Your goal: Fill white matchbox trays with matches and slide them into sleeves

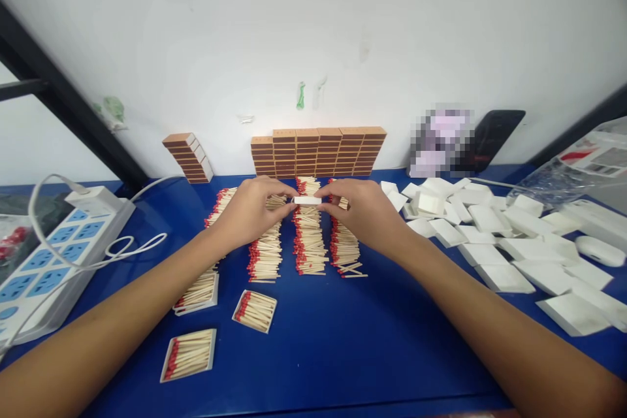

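Note:
Between my two hands is a small white matchbox tray (pixel 307 201), seen edge-on; whether it has matches in it is hidden. The thumb and fingers of my left hand (pixel 249 209) pinch its left end. At the right end, my right hand (pixel 365 212) grips it in the same way. Beneath and around my hands lie long piles of red-headed matches (pixel 309 248) in several rows. Nearer to me are trays full of matches, one at the front left (pixel 189 356) and another just right of it (pixel 255 311). A further filled tray (pixel 198 294) is partly behind my left forearm.
Stacked matchboxes (pixel 318 151) stand along the wall, with a smaller leaning stack (pixel 189 158) to their left. Many white trays (pixel 490 219) lie heaped at right, near a white earbud case (pixel 600 250). A power strip (pixel 63 261) with a cable is at left; a dark phone (pixel 494 140) leans behind.

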`<control>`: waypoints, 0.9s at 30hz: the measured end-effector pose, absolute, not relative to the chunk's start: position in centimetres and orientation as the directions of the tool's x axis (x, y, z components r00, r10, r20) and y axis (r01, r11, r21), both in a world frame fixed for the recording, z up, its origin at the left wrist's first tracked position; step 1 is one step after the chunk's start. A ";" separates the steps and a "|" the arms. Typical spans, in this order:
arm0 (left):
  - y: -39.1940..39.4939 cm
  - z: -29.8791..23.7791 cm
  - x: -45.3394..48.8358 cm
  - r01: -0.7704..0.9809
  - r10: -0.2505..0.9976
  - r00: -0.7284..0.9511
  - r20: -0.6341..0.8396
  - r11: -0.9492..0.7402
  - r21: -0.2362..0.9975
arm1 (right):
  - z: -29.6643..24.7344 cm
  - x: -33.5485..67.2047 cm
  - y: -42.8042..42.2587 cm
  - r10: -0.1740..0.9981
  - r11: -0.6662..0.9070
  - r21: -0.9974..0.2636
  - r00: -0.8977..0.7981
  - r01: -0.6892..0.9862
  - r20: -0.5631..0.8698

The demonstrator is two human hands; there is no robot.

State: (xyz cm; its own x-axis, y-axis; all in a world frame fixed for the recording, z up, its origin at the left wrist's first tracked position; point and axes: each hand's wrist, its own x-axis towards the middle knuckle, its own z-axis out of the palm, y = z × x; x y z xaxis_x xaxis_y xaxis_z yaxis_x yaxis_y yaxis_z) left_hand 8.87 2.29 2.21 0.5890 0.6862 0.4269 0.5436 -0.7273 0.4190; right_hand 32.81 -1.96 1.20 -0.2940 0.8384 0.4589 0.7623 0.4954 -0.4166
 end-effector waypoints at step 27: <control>2.3 2.8 9.0 0.509 0.723 0.533 0.440 -0.689 0.516 | 1.6 32.5 -2.4 0.818 0.482 -0.503 -0.164 0.717 0.551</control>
State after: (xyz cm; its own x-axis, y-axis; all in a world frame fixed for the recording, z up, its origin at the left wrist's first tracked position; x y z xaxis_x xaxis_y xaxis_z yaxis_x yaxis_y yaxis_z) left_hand 8.99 2.34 2.80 0.5327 0.7230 0.4399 0.5093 -0.6890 0.5156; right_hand 32.47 -2.45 1.60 -0.1639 0.8184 0.5508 0.7169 0.4824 -0.5034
